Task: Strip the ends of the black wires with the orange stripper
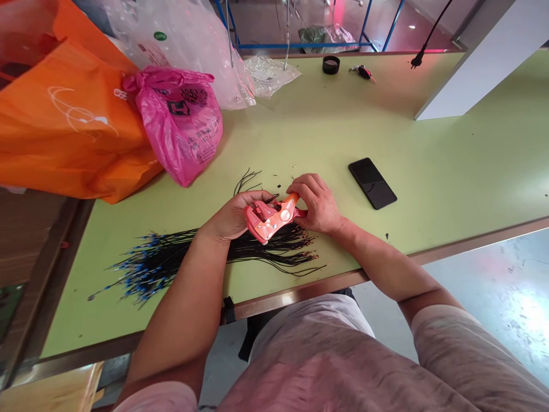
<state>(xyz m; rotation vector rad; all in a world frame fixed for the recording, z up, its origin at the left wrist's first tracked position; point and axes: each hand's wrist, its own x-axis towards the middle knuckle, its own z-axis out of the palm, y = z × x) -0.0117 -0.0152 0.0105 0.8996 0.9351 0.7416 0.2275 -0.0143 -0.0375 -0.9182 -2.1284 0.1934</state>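
Note:
My right hand (318,205) is wrapped round the handles of a red-orange wire stripper (274,220), whose head points left. Just behind that head is my left hand (235,214), fingers curled, with a thin black wire (271,199) between them that runs toward the tool's jaws. The wire's tip is hidden by the tool. Beneath both hands lies a thick bundle of black wires (180,247). Blue and silvery ends fan out on its left, and bare coppery ends show on its right. A few loose wires (246,182) stick out beyond my left hand.
A black phone (372,183) lies right of my hands. Orange (86,109), pink (184,126) and clear (175,34) plastic bags crowd the left back. Farther off are a black ring-shaped cap (330,64), keys (363,72), a hanging plug (418,59) and a white post (467,68).

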